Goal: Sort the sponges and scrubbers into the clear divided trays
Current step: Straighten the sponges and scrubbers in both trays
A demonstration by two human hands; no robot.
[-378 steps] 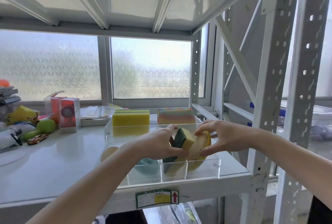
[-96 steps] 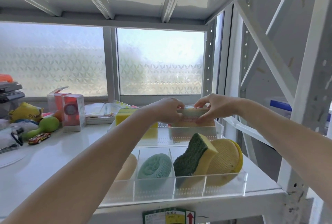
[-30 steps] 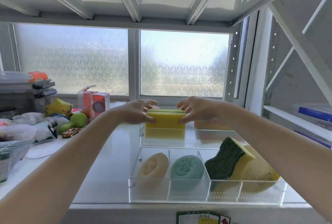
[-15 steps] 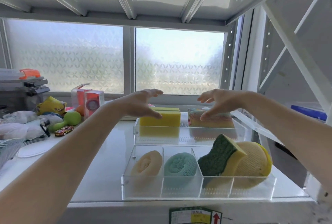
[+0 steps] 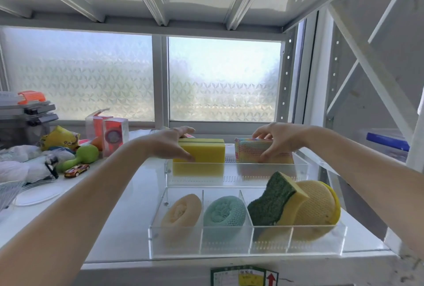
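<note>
Both hands work at the far clear tray [image 5: 236, 179], which sits on the white shelf [image 5: 119, 223] just behind the near divided tray [image 5: 247, 243]. The left hand [image 5: 171, 145] lies over the left end of the yellow block sponges [image 5: 203, 153], fingers spread and thumb against the front face, touching more than clamping. The right hand [image 5: 276, 140] curls over the multicoloured scrubber pad [image 5: 257, 153], thumb in front and fingers behind, in a loose pinch. Both items stand on edge inside the far tray, well apart. The near tray looks filled: a beige round scrubber [image 5: 181, 211], a teal mesh scrubber [image 5: 224, 211], and a green-and-yellow sponge [image 5: 274, 200] leaning against a yellow round scrubber [image 5: 317, 207]. The step appears to be the final seating and squaring of the back row. Next, each piece likely needs a light nudge upright, then both hands lifting clear without dragging anything over.
</note>
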